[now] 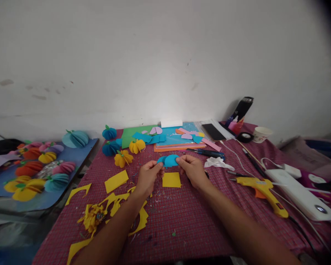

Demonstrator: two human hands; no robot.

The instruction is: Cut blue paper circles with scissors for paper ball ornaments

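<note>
Left hand: we see our left hand (149, 176) raised a little above the checked tablecloth (182, 217), its fingers (157, 166) pinched shut on the left edge of a blue paper circle piece (169, 160).
Right hand: our right hand (193, 170) mirrors it, thumb and fingers closed on the right edge of the same blue piece.
Blue piece: it sits between our two sets of fingertips, held off the cloth; it looks like rounded blue paper shapes together, but we cannot tell how many layers.
Just below the fingers: a yellow paper square (171, 180) lies flat on the cloth, close under the gap between our hands.
Left of the left fingers: a yellow paper rectangle (116, 181), and nearer us a heap of yellow paper offcuts (113, 209).
Beyond the fingers: yellow paper pumpkins (123, 158), blue paper pumpkins (109, 133), and a stack of coloured paper sheets (171, 141) with cut half-circles on it.
Right of the right fingers: a crumpled white scrap (217, 162), a blue pen (206, 151), then a yellow glue gun (262, 191) well apart from our hand.
Far left: a side board (44, 200) loaded with finished paper pumpkins in many colours.
</note>
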